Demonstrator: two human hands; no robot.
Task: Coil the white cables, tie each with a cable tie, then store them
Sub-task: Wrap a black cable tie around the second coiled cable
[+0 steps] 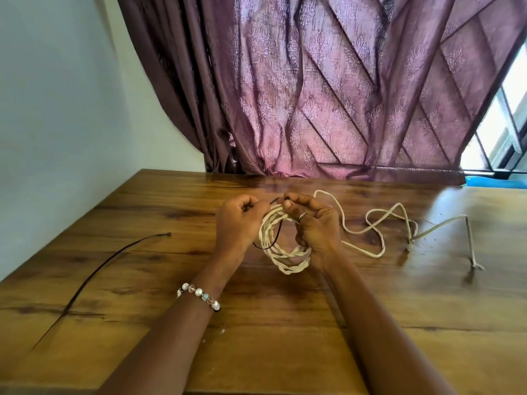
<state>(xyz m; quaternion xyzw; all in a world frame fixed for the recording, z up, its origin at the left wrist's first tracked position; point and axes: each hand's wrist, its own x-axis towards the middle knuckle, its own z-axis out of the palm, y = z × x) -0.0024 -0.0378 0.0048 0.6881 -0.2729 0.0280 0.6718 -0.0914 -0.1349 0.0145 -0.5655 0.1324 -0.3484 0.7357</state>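
Note:
A coiled white cable [285, 253] is held upright just above the wooden table [142, 212], between my two hands. My right hand [316, 223] grips the coil's right side, and its thumb and forefinger pinch the head of a black cable tie [272, 235]. That tie loops down through the coil. My left hand [238, 220] pinches the tie's other end at the top of the coil. A second white cable [379, 223] lies loose and uncoiled on the table to the right.
A spare black cable tie [94, 269] lies on the left part of the table. A purple curtain [328, 81] hangs behind the far edge, with a window [507, 132] at the right. A white wall borders the table on the left.

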